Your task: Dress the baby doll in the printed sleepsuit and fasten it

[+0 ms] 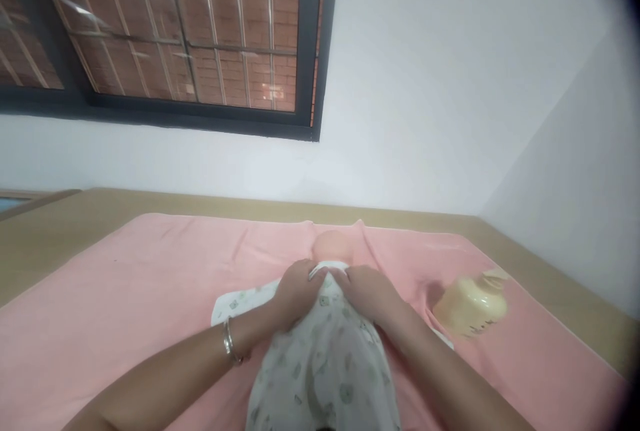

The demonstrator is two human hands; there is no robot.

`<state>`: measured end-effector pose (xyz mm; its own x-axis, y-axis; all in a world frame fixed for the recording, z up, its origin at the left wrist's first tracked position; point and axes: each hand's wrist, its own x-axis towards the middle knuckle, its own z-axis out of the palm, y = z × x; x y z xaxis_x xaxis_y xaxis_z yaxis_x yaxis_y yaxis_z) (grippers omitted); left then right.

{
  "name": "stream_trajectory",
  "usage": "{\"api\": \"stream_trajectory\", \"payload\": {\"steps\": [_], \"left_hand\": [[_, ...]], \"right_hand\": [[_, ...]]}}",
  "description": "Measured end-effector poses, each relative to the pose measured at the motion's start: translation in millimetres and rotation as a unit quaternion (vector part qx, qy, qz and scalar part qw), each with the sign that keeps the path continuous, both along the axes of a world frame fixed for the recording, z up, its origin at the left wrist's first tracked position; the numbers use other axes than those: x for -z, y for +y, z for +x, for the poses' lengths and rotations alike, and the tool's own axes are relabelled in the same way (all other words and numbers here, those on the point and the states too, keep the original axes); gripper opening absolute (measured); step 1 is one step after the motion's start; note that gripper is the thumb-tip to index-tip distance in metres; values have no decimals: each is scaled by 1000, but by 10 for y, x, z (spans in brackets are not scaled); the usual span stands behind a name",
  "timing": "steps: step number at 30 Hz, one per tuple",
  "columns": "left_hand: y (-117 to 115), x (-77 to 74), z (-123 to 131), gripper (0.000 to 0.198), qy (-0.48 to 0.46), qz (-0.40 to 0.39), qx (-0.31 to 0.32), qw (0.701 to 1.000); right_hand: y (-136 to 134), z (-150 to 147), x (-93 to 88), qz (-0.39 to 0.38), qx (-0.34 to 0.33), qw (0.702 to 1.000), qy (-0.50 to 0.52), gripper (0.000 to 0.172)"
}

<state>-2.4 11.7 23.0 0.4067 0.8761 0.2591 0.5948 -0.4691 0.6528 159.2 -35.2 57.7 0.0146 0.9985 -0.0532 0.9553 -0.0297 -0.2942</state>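
A white garment (340,357) with small green prints lies spread over a pink cloth, its sleeves reaching out to both sides. At its collar, my left hand (300,287) pinches the fabric from the left side. My right hand (367,287) grips the collar from the right, close beside the left. Just beyond the collar shows a smooth, round, skin-toned shape (333,246), like a doll's head; anything under the garment is hidden. A silver bracelet (230,339) circles my left wrist.
On the pink cloth (175,284), to the right, a pale yellow bottle-like container (470,304) leans over. The cloth covers a tan wooden surface (110,201). Behind it rise a white wall (410,84) and a dark-framed window (200,117) with bars.
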Motion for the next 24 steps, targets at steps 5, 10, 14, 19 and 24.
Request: {"api": "stream_trajectory", "payload": {"steps": [5,10,14,19,24], "left_hand": [[-4,-1,38,42,37,-4,-4,999],[-12,27,51,39,25,51,-13,998],[3,29,28,44,46,-24,-4,999],[-23,39,56,40,77,110,-1,991],[-15,42,45,41,112,76,-3,991]], "right_hand": [[-19,19,8,8,1,1000,18,76],[-18,64,-30,-27,-4,998,50,79],[-33,45,-67,5,-12,999,44,77],[-27,52,-86,-72,0,995,72,74],[-93,-3,-77,-6,-24,999,38,71]]}}
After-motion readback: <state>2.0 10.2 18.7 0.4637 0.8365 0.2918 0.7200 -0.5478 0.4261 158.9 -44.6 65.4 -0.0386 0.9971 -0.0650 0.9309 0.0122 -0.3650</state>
